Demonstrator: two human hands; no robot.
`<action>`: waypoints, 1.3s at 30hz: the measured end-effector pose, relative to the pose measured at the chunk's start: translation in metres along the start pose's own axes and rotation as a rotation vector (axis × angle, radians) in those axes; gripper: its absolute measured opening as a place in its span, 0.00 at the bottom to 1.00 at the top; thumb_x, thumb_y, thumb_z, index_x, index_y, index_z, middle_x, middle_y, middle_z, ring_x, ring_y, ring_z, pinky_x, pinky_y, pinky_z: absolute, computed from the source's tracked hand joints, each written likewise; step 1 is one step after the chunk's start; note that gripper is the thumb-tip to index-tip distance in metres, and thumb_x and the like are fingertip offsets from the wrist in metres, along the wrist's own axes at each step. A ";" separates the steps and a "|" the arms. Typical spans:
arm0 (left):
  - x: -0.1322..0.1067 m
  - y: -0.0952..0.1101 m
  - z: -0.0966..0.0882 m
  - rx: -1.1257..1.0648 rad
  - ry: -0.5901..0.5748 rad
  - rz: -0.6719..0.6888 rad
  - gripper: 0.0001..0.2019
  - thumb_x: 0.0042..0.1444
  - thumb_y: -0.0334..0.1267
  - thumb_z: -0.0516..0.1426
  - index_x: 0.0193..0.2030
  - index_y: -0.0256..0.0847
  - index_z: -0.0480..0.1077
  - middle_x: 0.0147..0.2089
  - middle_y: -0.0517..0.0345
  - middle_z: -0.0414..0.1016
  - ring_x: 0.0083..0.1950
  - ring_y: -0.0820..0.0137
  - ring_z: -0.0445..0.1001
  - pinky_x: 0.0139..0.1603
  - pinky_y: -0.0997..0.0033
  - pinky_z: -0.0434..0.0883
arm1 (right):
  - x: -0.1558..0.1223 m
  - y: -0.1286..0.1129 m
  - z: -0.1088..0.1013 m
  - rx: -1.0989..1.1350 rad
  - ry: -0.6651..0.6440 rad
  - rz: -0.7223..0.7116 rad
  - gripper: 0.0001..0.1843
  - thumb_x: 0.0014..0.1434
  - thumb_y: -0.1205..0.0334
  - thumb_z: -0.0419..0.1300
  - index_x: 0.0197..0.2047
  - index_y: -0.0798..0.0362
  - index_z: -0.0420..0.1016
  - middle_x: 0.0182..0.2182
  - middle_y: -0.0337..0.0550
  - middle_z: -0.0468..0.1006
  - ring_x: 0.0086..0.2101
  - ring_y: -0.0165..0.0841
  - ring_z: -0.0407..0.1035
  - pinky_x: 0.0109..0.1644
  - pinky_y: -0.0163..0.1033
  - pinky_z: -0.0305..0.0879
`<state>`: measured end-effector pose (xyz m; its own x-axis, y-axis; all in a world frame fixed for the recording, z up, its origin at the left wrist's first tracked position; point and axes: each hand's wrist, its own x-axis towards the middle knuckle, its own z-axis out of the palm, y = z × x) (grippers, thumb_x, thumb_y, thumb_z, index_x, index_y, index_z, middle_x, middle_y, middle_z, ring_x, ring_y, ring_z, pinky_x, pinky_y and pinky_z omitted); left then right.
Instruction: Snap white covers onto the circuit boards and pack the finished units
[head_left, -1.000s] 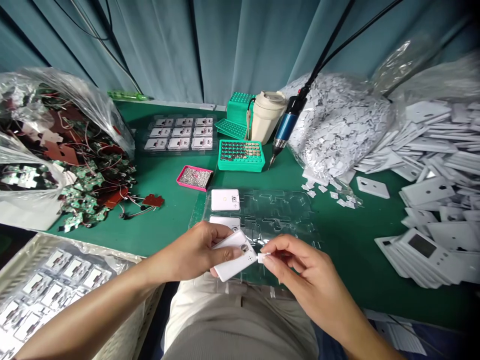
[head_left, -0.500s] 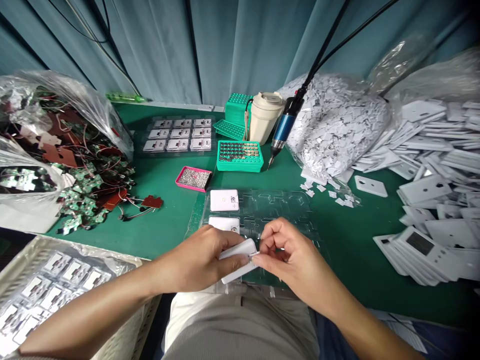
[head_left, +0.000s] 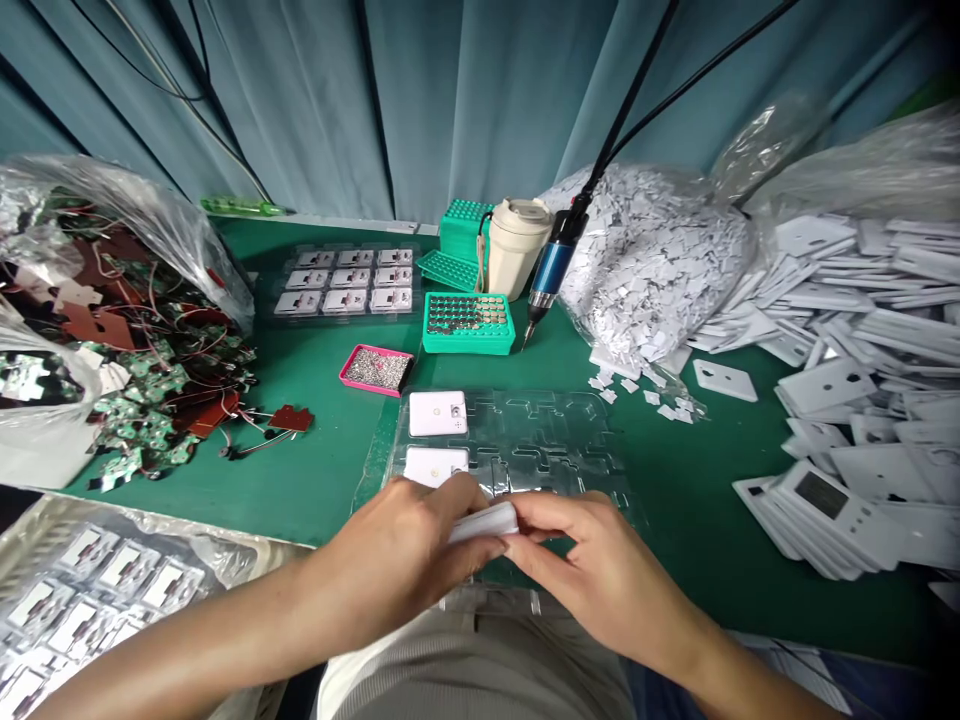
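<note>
My left hand (head_left: pixel 390 560) and my right hand (head_left: pixel 600 570) meet over a transparent plastic tray (head_left: pixel 555 430). Both grip a white plastic device casing (head_left: pixel 484 522), which shows only as a narrow strip between my fingers. My left hand holds most of it, and my right fingers pinch its end. The small white piece my right hand held earlier is hidden or gone from view. Two more white casings (head_left: pixel 438 413) lie on the tray, just beyond my left hand.
Beyond the tray on the green mat are a blue electric screwdriver (head_left: pixel 550 270), a green screw block (head_left: pixel 469 323) and a pink box of screws (head_left: pixel 376 370). Wired circuit boards in a plastic bag (head_left: pixel 112 290) lie left, and white panels (head_left: pixel 862 400) are piled right.
My hands have moved closer together, and the casing has turned to show mostly its edge. The small white piece in my right fingers no longer shows. The whole view has shifted slightly.
</note>
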<state>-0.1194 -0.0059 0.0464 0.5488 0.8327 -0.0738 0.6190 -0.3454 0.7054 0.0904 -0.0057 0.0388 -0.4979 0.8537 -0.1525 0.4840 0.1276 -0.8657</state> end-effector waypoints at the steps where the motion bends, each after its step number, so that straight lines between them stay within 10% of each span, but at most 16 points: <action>1: -0.002 0.002 -0.001 -0.025 0.013 -0.001 0.09 0.64 0.43 0.55 0.38 0.41 0.65 0.28 0.64 0.70 0.23 0.76 0.61 0.23 0.74 0.54 | -0.003 -0.002 0.000 -0.037 0.021 -0.021 0.12 0.65 0.61 0.53 0.34 0.50 0.75 0.25 0.35 0.76 0.27 0.29 0.67 0.28 0.33 0.58; 15: -0.007 0.003 -0.003 -0.093 -0.097 0.094 0.08 0.68 0.39 0.50 0.46 0.41 0.68 0.36 0.59 0.75 0.34 0.71 0.71 0.33 0.73 0.62 | -0.018 0.005 0.007 -0.108 0.211 -0.197 0.14 0.63 0.60 0.57 0.29 0.55 0.78 0.18 0.35 0.68 0.20 0.24 0.57 0.24 0.33 0.53; 27: -0.003 0.013 -0.005 -0.201 0.040 0.204 0.04 0.64 0.34 0.56 0.42 0.40 0.73 0.29 0.64 0.74 0.28 0.78 0.68 0.29 0.78 0.61 | -0.024 0.004 -0.016 0.074 0.041 -0.026 0.07 0.62 0.62 0.57 0.31 0.52 0.70 0.27 0.35 0.73 0.29 0.26 0.66 0.32 0.28 0.62; 39: 0.004 0.005 -0.006 -0.288 -0.076 0.293 0.07 0.63 0.34 0.56 0.43 0.36 0.75 0.31 0.58 0.76 0.29 0.75 0.70 0.29 0.74 0.61 | -0.029 0.001 -0.014 0.038 0.046 0.016 0.12 0.60 0.60 0.58 0.26 0.52 0.64 0.23 0.34 0.68 0.26 0.25 0.64 0.29 0.28 0.60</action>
<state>-0.1169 -0.0018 0.0539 0.7250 0.6790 0.1155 0.2539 -0.4193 0.8716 0.1157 -0.0235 0.0489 -0.4565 0.8777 -0.1455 0.4634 0.0949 -0.8811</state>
